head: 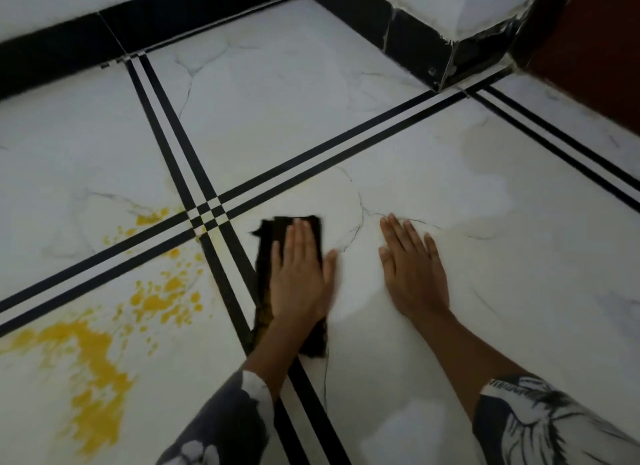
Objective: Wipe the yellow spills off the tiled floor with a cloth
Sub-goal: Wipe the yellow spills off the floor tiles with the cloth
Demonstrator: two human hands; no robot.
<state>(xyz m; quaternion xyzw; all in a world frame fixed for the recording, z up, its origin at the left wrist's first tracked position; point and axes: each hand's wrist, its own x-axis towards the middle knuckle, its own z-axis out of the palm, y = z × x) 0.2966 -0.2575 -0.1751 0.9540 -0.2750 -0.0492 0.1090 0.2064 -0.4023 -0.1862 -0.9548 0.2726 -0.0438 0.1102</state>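
A folded black cloth lies flat on the white marble-pattern tiled floor, just right of a double black tile stripe. My left hand presses palm-down on the cloth, fingers together and pointing away from me. My right hand rests flat on the bare tile to the right, fingers spread, holding nothing. Yellow spills lie to the left of the cloth: a big smeared patch at the lower left, scattered drops nearer the stripe, and a small splash on the tile beyond the crossing stripes.
Double black stripes cross just left of the cloth. A black skirting and white wall run along the back. A chipped wall corner juts out at the back right beside a dark red door. Damp patches show right.
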